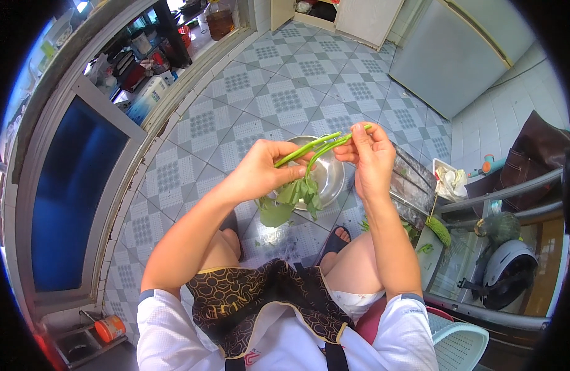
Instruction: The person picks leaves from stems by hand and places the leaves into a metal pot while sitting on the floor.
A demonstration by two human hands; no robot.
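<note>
Long green leafy-vegetable stems stretch between my two hands above a shiny metal basin on the tiled floor. My left hand grips one stem and the stalks near their leafy end. Broad green leaves droop below it, partly over the basin's near rim. With thumb and fingers, my right hand pinches the far end of a stem. The basin's inside is partly hidden by my hands and the leaves.
Right of the basin stands a dark, worn slatted surface, with greens near my knee. A bitter melon, a pumpkin and a helmet sit on a glass-topped table. Far right stands a refrigerator; an orange tub is lower left.
</note>
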